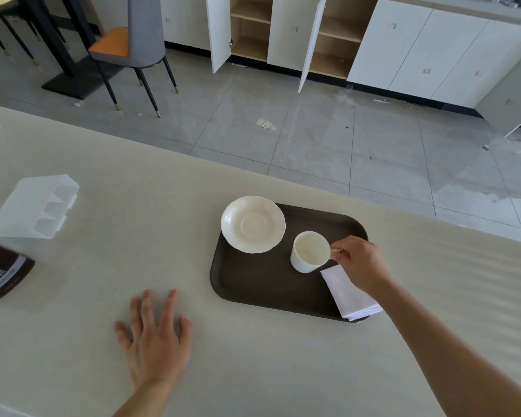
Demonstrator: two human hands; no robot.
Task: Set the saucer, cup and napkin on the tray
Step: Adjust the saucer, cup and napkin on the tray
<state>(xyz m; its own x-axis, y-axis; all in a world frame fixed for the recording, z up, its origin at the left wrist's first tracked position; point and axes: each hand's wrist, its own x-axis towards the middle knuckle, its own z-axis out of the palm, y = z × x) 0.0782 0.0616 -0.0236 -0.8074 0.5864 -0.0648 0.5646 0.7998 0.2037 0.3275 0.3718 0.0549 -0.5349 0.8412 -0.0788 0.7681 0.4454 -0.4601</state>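
Head view: plain white cup [310,251]

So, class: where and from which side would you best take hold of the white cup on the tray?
By its handle, from the right. The cup stands upright with the handle pointing right, where the right hand pinches it already.

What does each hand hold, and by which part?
The right hand holds the cup by its handle, between the fingers. The left hand holds nothing.
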